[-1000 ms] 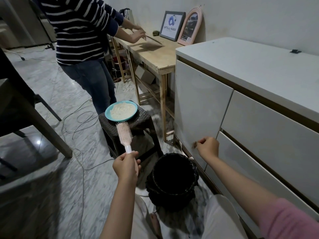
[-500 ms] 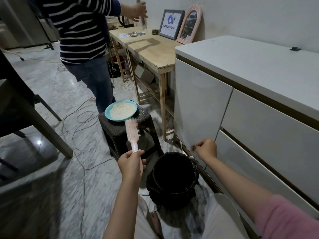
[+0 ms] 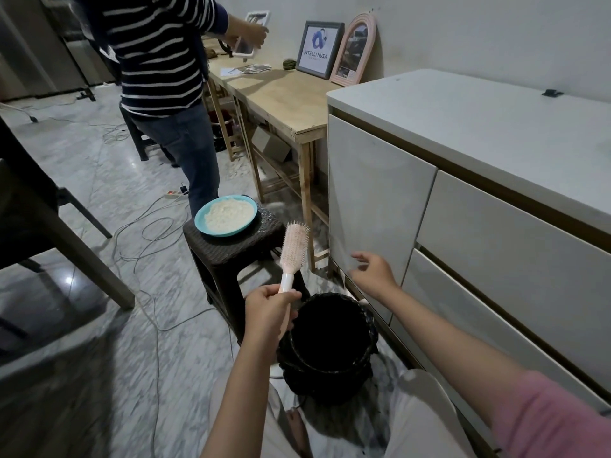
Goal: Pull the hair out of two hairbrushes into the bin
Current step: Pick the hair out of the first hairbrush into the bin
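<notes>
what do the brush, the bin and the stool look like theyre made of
Hairbrush: looks like matte pink plastic, with thin pale bristles.
Bin: black with a ribbed, woven-looking wall, probably plastic weave; too dark to be sure.
Stool: dark brown, wicker-pattern top with a slight sheen, likely moulded plastic.

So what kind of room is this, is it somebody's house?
Probably a room in a home, maybe used as a workspace too. There's a white cabinet, a wooden table with picture frames leaning on the wall, and a plate of food on a stool over a marble-look floor.
</notes>
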